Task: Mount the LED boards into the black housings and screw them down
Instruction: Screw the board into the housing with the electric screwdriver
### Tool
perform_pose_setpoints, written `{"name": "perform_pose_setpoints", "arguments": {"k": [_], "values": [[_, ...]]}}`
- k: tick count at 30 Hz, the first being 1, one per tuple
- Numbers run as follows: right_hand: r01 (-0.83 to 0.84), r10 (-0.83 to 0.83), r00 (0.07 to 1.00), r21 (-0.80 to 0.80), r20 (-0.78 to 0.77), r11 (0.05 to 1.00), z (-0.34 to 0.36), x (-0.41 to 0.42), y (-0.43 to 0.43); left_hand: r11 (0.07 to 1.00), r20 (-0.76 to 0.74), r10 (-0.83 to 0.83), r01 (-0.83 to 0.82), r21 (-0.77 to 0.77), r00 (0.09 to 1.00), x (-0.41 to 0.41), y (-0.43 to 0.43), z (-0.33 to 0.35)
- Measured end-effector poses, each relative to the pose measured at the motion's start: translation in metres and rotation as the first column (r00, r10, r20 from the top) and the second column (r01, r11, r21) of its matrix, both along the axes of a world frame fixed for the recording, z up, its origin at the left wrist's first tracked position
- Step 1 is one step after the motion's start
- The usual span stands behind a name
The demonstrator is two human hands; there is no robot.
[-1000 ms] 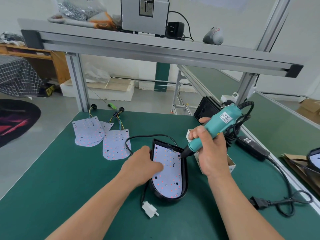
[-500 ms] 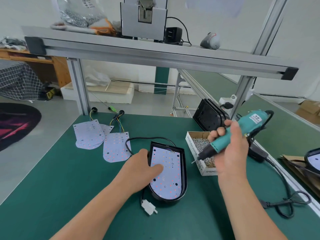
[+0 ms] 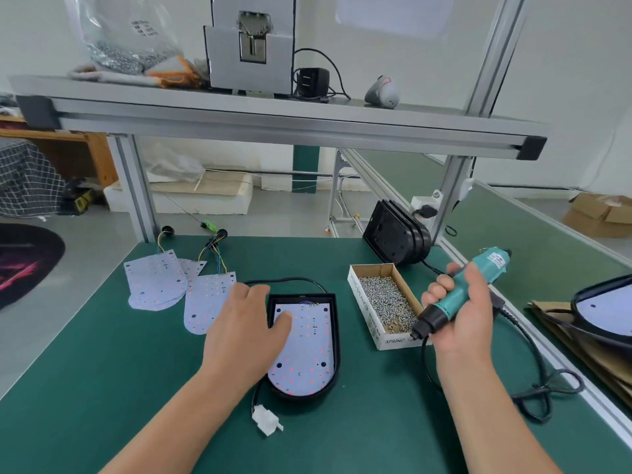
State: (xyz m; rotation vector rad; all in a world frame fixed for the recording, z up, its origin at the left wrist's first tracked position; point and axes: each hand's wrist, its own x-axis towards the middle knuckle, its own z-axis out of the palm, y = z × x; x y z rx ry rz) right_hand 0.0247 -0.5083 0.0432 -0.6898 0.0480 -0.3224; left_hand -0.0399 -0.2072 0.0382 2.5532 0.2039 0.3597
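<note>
A black housing [image 3: 337, 331] lies on the green mat with a white LED board [image 3: 307, 350] seated in it. My left hand [image 3: 244, 328] rests on the housing's left edge, thumb pressing the board. My right hand [image 3: 460, 314] grips a teal electric screwdriver [image 3: 461, 292], its tip down over the near end of a cardboard box of screws [image 3: 384, 301]. Loose LED boards [image 3: 155, 280] with coloured wires lie at the far left. Spare black housings [image 3: 395, 234] lean stacked at the back right.
A white connector [image 3: 266, 419] on a black cable lies in front of the housing. The screwdriver's black cord [image 3: 540, 384] loops at the right. Another housing with a board [image 3: 605, 309] sits at the right edge. An aluminium shelf [image 3: 273, 121] spans overhead.
My right hand has carried the screwdriver off the board, to the right and down to the screw box. My left hand stays on the housing.
</note>
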Motion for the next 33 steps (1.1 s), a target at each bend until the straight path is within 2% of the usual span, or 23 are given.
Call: {"name": "perform_pose_setpoints", "arguments": {"k": [4,8,12,15,19,23,29,33], "values": [[-0.027,0.027,0.999,0.004,0.031,1.0,-0.001,0.001,-0.001,0.981,0.152,-0.191,0.195,-0.009,0.97,0.003,-0.027,0.016],[-0.03,0.03,0.999,0.019,0.037,0.999,-0.001,0.001,-0.002,0.883,0.046,-0.454,0.443,0.152,0.89,0.022,-0.072,0.021],[-0.041,0.038,0.998,0.047,0.057,0.998,-0.001,0.001,-0.006,0.796,-0.015,-0.571,0.558,0.234,0.821,0.047,-0.113,0.024],[-0.021,0.017,0.997,0.048,0.074,0.999,0.0,0.0,-0.008,0.745,-0.085,-0.586,0.577,0.336,0.806,0.061,-0.139,0.025],[0.001,-0.007,0.996,0.068,0.088,0.998,-0.001,0.002,-0.011,0.696,-0.225,-0.56,0.6,0.395,0.797,0.073,-0.155,0.027],[0.016,-0.022,0.996,0.077,0.084,0.997,-0.002,0.004,-0.012,0.614,-0.289,-0.536,0.602,0.511,0.793,0.08,-0.161,0.029],[0.018,-0.026,0.995,0.088,0.092,0.996,-0.003,0.005,-0.012,0.593,-0.385,-0.537,0.661,0.461,0.75,0.086,-0.165,0.027],[0.015,-0.023,0.995,0.086,0.095,0.996,-0.004,0.004,-0.012,0.657,-0.368,-0.56,0.669,0.348,0.742,0.086,-0.162,0.02]]}}
